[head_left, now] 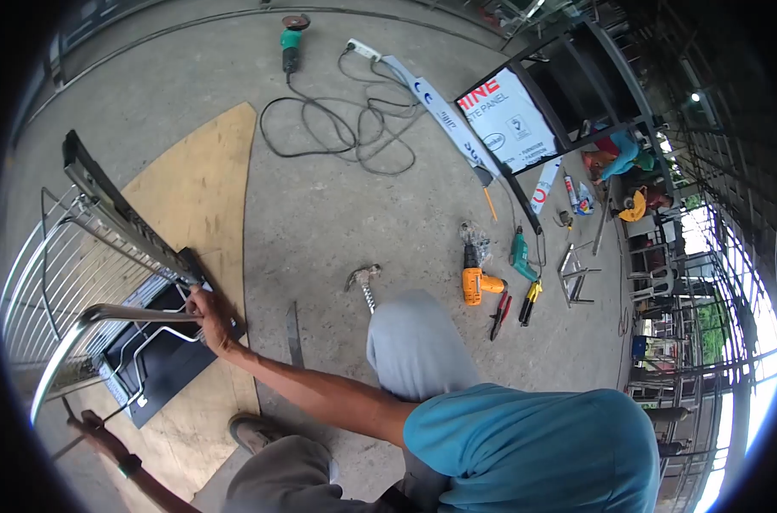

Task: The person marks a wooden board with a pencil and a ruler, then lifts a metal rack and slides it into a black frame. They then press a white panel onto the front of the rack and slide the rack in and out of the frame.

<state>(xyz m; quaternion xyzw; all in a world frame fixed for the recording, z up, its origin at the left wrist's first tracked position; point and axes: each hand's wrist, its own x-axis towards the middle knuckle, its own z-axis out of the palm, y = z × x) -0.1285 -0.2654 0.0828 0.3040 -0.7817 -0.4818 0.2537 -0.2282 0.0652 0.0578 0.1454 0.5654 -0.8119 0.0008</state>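
Note:
My right hand [210, 318] is closed around the inner edge of a chrome metal frame, where a thick curved tube [136, 315] and a bent white rod [153, 330] meet. My left hand [102, 438], with a dark band at the wrist, is lower left; its fingers curl around a thin rod [115, 414]. A wire rack [42, 274] and a long dark slotted bar [119, 205] stand tilted beside the frame. Under them a black panel [170, 372] rests on a plywood sheet [209, 171].
A hammer [367, 282], a flat metal strip [294, 333], an orange drill [476, 282], a green drill [522, 252] and pliers [500, 315] lie on the concrete. Farther off are a grinder [292, 47], a looped cable [337, 141], a black frame [568, 85] and another person [619, 154].

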